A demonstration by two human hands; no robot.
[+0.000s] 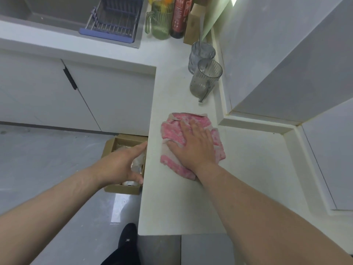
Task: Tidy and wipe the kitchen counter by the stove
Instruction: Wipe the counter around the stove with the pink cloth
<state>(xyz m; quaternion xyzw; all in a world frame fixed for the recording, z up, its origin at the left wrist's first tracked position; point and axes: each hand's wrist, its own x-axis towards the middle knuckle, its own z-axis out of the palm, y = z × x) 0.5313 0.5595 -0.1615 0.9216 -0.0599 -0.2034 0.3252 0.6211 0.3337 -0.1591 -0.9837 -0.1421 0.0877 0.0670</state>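
Head view: presses the pink cloth (172, 129) flat onto the white counter (181, 203) with the right hand (193, 145), fingers straight and slightly spread, palm over the cloth's middle and near part, nothing curled round it. Holds the left hand (122, 165) out to the left of the cloth, just off the counter's front edge, fingers straight and together, thumb apart below, wide, with nothing seen in its grasp. Below that hand, left of the cloth and down on the floor: an open cardboard box (122, 189) with crumpled wrapping inside. Beyond the cloth, away from the body: two ribbed glasses (205, 79), upright, close together by the wall. Farther beyond the cloth again: a green pitcher (160, 23) and a dark bottle (179, 18). Looks like mid-wipe, tidying not yet finished. Turns on this: cloth's long axis roughly along the counter's run, from the body toward the glasses, with the right hand already on it and so the nearer by far, the left apart from it across the edge. Leaves bare counter on the cloth's near side and a shorter stretch beyond it. Probably calls for a stroke along that axis, or sideways toward the left hand, seemingly set to catch crumbs over the box. Risks nudging the nearer glass on a long forward push.
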